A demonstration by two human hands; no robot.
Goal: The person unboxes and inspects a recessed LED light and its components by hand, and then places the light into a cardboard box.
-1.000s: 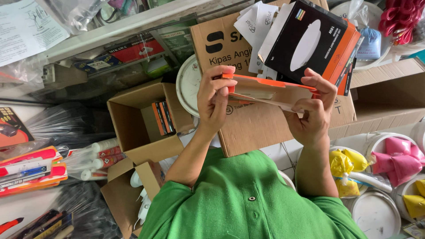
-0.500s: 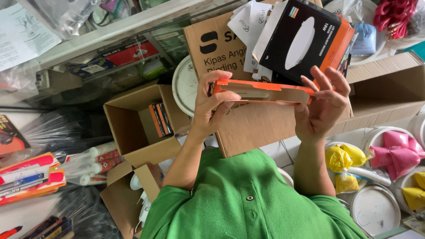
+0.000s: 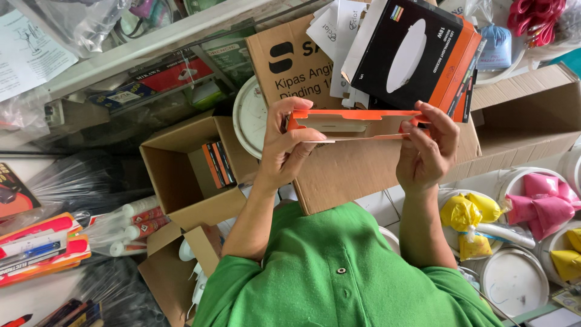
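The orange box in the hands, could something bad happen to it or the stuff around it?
Maybe. The flat orange box is pinched only at its ends by the left hand and right hand, so it might bend or slip. Just behind it, the black and orange boxes lean in a loose pile on the big cardboard box; a bump could topple them.

Both hands hold a flat orange carton (image 3: 354, 124) edge-on. The left hand (image 3: 284, 148) grips its left end, thumb across the front; the right hand (image 3: 426, 151) pinches its right end with fingertips. Directly behind, a black-and-orange lamp box (image 3: 417, 51) rests on a large brown cardboard box (image 3: 357, 169). An open small cardboard box (image 3: 181, 169) with orange-spined packs stands to the left. White tubs (image 3: 514, 290) with pink and yellow bags sit at right.
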